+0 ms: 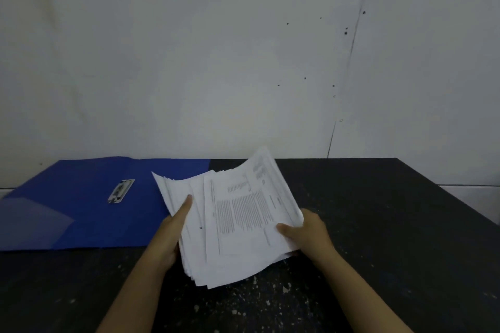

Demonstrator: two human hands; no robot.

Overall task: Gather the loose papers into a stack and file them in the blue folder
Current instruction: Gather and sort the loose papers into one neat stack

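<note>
A thick, uneven stack of white printed papers point(238, 222) is lifted off the dark table, its far edge tilted up and its sheets fanned out of line. My left hand point(173, 227) grips the stack's left side with the thumb on top. My right hand point(305, 232) holds the right side, thumb pressed on the top sheet. The blue folder point(81, 205) lies open and flat at the left of the table, with a metal clip point(121, 191) in its middle and a clear pocket at its near-left corner. The stack's left corner overlaps the folder's right edge.
The dark table point(378, 224) is speckled with pale flecks near its front edge. A plain white wall point(243, 62) rises right behind the table. The table's right edge runs diagonally at the far right.
</note>
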